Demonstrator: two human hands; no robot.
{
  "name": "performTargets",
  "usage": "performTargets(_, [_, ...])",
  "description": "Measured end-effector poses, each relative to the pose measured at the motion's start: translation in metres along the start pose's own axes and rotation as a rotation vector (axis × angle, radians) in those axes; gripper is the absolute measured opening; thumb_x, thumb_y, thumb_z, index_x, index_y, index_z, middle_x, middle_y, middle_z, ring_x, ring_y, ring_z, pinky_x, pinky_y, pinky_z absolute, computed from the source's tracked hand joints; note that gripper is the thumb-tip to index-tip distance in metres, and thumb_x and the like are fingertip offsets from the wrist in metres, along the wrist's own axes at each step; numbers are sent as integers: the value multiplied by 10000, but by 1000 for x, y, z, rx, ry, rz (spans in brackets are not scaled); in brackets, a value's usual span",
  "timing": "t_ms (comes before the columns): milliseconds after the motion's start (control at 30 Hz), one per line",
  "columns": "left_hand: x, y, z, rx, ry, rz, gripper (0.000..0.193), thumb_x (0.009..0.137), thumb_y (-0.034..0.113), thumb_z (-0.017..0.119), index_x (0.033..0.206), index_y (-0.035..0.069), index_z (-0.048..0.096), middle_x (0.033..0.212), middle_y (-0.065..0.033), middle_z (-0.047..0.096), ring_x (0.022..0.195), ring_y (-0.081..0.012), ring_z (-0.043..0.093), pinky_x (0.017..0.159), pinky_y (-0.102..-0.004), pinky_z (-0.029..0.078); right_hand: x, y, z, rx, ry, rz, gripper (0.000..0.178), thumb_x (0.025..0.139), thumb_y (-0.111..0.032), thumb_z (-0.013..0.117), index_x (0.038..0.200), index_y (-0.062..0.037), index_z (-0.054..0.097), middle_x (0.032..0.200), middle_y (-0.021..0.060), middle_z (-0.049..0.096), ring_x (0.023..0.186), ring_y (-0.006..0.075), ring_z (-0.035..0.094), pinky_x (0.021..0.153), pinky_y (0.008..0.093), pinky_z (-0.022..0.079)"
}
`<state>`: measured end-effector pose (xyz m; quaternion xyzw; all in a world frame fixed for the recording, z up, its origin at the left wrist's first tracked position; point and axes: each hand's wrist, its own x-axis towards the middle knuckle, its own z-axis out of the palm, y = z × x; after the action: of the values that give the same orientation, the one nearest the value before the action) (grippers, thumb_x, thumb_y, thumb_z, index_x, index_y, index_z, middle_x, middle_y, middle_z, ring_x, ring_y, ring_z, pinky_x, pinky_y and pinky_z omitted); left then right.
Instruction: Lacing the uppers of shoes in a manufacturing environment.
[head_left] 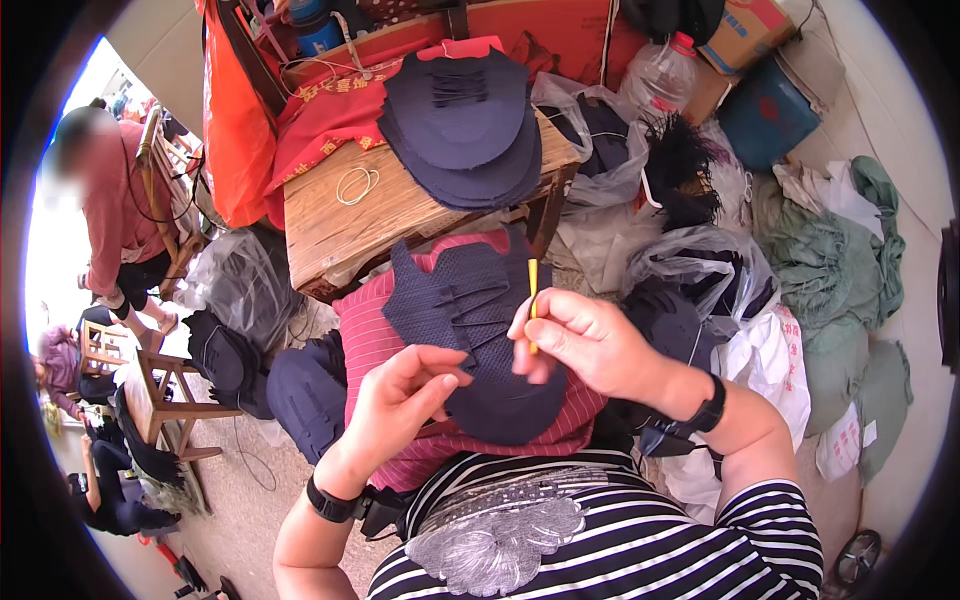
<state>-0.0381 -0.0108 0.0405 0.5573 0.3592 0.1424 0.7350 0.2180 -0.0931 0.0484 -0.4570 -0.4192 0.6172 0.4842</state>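
Observation:
A dark navy mesh shoe upper (450,290) lies flat across my lap, with thin black laces (485,325) strung over its middle. My right hand (580,335) pinches a slim yellow-handled tool (534,277) upright above the right side of the upper; the tool's lower end is partly behind the fingers. At the upper's left edge, my left hand (405,395) has its thumb and fingers curled together, near a bit of dark lace. Whether the lace is between those fingertips is too small to make out. Under the upper is a maroon striped cloth (370,330).
Ahead stands a wooden bench (330,215) bearing a stack of navy uppers (460,115) and a pale elastic loop (357,184). Plastic bags (690,255) with dark pieces crowd the right. More navy pieces (305,400) lie left. Another person (125,200) is at far left.

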Motion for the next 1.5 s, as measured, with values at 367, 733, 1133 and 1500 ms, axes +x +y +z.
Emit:
performTargets(367, [14,-4,2,836,106,676,274,859,-10,734,1132,10,724,1143,-124,717,917,-220,647,794,-322,526,-20,4,-74,-1293,124,-419,129,910,-159,705,1013,-82,704,853,105,716,820,312,701,714,433,546])
performTargets(733, [30,-1,21,1224,-128,792,467,756,66,760,1216,-1,712,1372,-88,654,972,-254,600,871,-369,527,11,20,-96,-1168,-234,-455,108,900,-124,698,995,-76,712,878,89,724,838,305,705,736,424,561])
performTargets(1133, [30,-10,14,1107,-90,790,459,768,-15,746,1224,-6,688,1270,-113,666,974,-276,622,853,-378,545,42,12,-68,-761,-321,41,219,957,-228,707,953,-23,632,767,110,678,687,252,670,633,395,505])
performTargets(1500, [44,-9,22,746,140,426,261,834,26,804,1017,2,620,917,-112,603,787,-263,664,694,-341,559,44,17,-50,-471,-236,269,203,1045,-234,610,1035,-35,645,803,33,703,640,93,643,587,257,502])
